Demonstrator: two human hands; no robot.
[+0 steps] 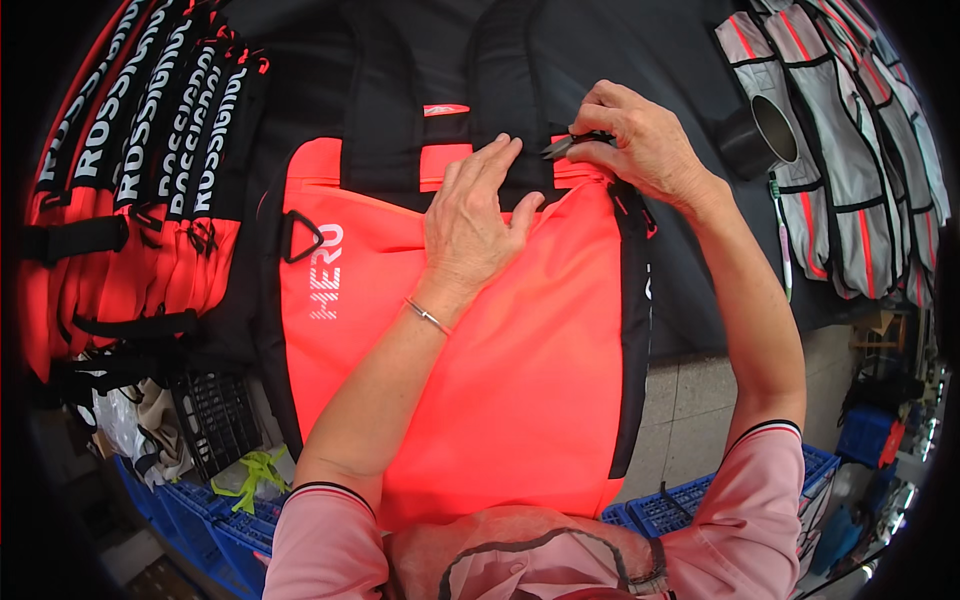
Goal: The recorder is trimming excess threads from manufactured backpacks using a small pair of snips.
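We've got the red bag [500, 390] atop the black table [690, 270]; our left hand [475, 215] rests outstretched on the bag's upper middle, unclenched; our right hand [640, 135] grasps small snips [556, 149] at its top right corner.

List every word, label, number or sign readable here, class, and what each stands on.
The wording isn't copied here; lettering stands as follows.
Red-orange bag: one word in striped white capitals, near its left edge.
Stacked red-and-black pieces: large white capitals, one word repeated.
Small red patch: pale mark, too small to read.
Bag's black side: white mark, mostly hidden.
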